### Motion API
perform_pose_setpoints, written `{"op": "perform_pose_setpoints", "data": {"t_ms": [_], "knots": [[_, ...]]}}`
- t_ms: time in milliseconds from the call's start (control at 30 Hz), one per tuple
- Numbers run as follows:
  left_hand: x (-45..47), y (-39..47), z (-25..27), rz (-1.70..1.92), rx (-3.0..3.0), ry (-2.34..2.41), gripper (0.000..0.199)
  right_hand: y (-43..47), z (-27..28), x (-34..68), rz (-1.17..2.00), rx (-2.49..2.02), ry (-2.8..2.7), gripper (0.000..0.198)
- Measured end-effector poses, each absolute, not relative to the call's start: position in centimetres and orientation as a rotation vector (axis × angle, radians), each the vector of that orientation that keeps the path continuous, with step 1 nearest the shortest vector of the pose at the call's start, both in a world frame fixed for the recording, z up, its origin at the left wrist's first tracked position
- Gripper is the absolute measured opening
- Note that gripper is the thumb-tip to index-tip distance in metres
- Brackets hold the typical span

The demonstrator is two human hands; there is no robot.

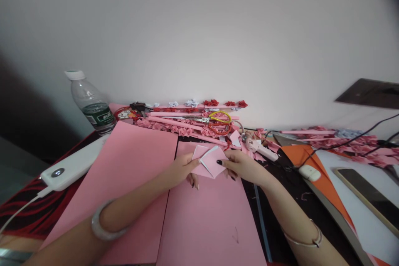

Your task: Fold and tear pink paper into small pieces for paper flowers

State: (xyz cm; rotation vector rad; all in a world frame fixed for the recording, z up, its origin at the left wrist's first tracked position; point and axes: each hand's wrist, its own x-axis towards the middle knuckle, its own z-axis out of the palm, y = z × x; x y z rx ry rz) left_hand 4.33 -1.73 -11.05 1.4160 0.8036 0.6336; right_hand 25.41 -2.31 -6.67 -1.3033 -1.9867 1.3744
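A small folded piece of pink paper [215, 163] is held up between my two hands, its pale edges and flaps partly standing apart. On its left side, my left hand [184, 169] pinches it with the thumb on top. My right hand [234, 164] grips the right side, a dark-nailed thumb pressed on its face. Beneath the hands lie two large pink sheets, the left sheet [134, 187] and the right sheet [212, 224]. Fingers under the folded paper are partly hidden.
Scissors [205, 119] with yellow and red handles rest among paper flowers [183, 131] along the wall. A pink glue gun [262, 149] lies behind my right hand. Left are a water bottle [93, 104] and white power bank [75, 162]; right, a phone [368, 195] and white case [309, 172].
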Motion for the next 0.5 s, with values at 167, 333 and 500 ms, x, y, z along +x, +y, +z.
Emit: {"op": "perform_pose_setpoints", "data": {"t_ms": [167, 333, 500], "knots": [[4.5, -1.9, -11.0, 0.627, 1.384, 0.805, 0.036, -2.5, -6.7, 25.3, 1.246, -1.446, -1.943, 0.024], [4.5, -1.8, -11.4, 0.613, 1.402, 0.793, 0.033, -2.6, -8.0, 24.1, 1.347, -1.513, -1.653, 0.025], [4.4, -2.0, -11.2, 0.616, 1.419, 0.772, 0.030, -2.6, -8.8, 23.7, 1.275, -1.496, -1.598, 0.030]]}}
